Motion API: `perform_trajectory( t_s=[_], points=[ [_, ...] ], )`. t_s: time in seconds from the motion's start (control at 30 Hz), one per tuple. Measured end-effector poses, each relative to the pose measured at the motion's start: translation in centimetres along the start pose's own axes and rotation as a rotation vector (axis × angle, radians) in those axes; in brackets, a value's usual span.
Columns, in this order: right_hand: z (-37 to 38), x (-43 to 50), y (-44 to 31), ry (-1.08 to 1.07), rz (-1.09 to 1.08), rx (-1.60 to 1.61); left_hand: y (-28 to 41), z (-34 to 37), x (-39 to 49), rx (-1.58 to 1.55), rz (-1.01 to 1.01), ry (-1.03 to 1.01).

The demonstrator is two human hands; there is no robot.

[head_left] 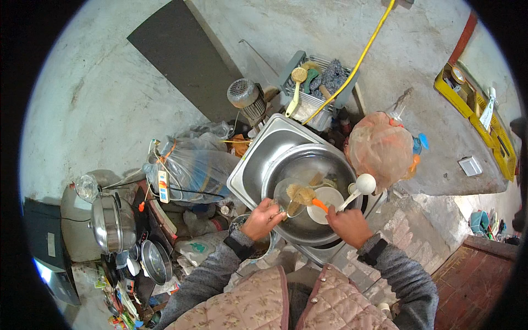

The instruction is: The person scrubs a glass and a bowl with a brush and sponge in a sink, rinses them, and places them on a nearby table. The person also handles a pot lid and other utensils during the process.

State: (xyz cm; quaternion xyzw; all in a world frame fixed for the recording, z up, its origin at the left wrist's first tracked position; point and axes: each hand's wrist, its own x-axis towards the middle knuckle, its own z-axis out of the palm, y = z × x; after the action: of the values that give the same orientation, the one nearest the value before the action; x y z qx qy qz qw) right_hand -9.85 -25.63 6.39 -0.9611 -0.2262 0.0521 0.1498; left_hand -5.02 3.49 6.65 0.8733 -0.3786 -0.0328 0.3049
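My left hand [263, 218] grips the rim of a clear glass vessel [284, 192], tilted over a large metal basin [274, 165]. My right hand [348, 225] holds an orange-handled brush [303, 194], whose tan bristles are at the glass. Beside that handle, a white ladle [350, 198] sticks up by my right fingers; whether they also grip it I cannot tell. In the basin's water lies a white bowl [324, 206], with another brush [317, 179] partly hidden behind the bristles. The basin rests in a stainless steel sink [251, 165].
Behind the sink stand a grey basket [284, 80] with brushes and scourers, and an electric motor [246, 99]. A yellow hose [363, 57] crosses above. A stuffed plastic bag [379, 148] hangs at the right. A bucket [266, 247] stands below my left hand; a lidded steel pot [111, 222] is farther left.
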Motion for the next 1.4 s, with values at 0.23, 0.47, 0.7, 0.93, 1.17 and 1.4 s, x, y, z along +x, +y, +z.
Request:
perform_trajectory(
  t_s=[0.23, 0.47, 0.7, 0.93, 1.17, 1.4],
  points=[
    [5.3, -1.3, -2.5, -0.354, 0.462, 1.393, 1.3, -0.1, 0.5, -0.1, -0.143, 0.046],
    [4.6, -3.2, -0.6, -0.008, 0.24, 0.523, 0.6, 0.3, 0.1, -0.12, -0.198, -0.051],
    [6.1, -6.7, -0.1, -0.082, 0.509, 0.4, -0.6, 0.3, -0.7, -0.026, -0.432, -0.051],
    [12.2, -2.9, 0.2, -0.185, 0.6, 0.32, -0.4, -0.9, 2.3, 0.169, -0.184, 0.023],
    [6.3, -7.5, -1.7, 0.158, 0.642, 0.946, -1.5, 0.6, 1.1, -1.078, -1.066, 0.021],
    [1.5, -4.4, -6.8, 0.322, 0.331, 0.686, -0.5, 2.0, 1.2, -1.521, -1.187, 0.013]
  ],
)
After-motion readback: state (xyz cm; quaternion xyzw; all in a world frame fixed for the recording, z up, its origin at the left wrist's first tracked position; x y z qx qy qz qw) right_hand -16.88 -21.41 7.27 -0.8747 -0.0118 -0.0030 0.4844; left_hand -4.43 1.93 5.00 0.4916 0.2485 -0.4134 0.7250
